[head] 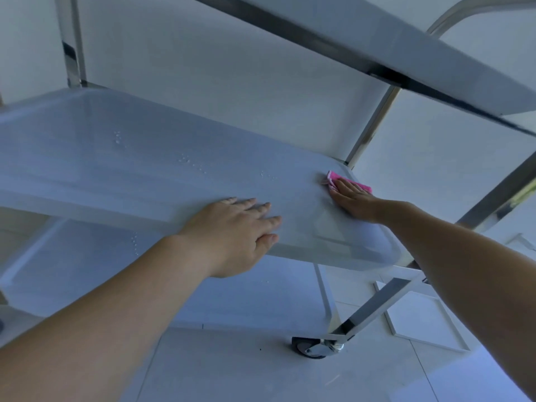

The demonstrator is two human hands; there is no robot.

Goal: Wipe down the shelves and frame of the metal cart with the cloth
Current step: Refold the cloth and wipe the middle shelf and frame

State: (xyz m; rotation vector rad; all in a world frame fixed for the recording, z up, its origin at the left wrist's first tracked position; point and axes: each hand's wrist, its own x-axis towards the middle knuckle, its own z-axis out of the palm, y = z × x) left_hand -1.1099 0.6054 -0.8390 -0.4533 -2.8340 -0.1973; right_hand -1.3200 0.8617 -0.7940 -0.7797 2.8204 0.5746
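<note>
Your right hand lies flat and open-fingered on the pink cloth, pressing rather than clutching it; your left hand rests palm-down, fingers spread, holding nothing.

Both hands lie on the middle shelf of the metal cart. You have the cloth at the shelf's far right corner, just beside the raised rim and near the rear upright. Your left hand sits at the near edge, its thumb over the lip. Water droplets dot the open shelf surface to the left of the cloth. Overhead, the top shelf limits room above; below, the bottom shelf and a caster stand on the tiled floor.
</note>
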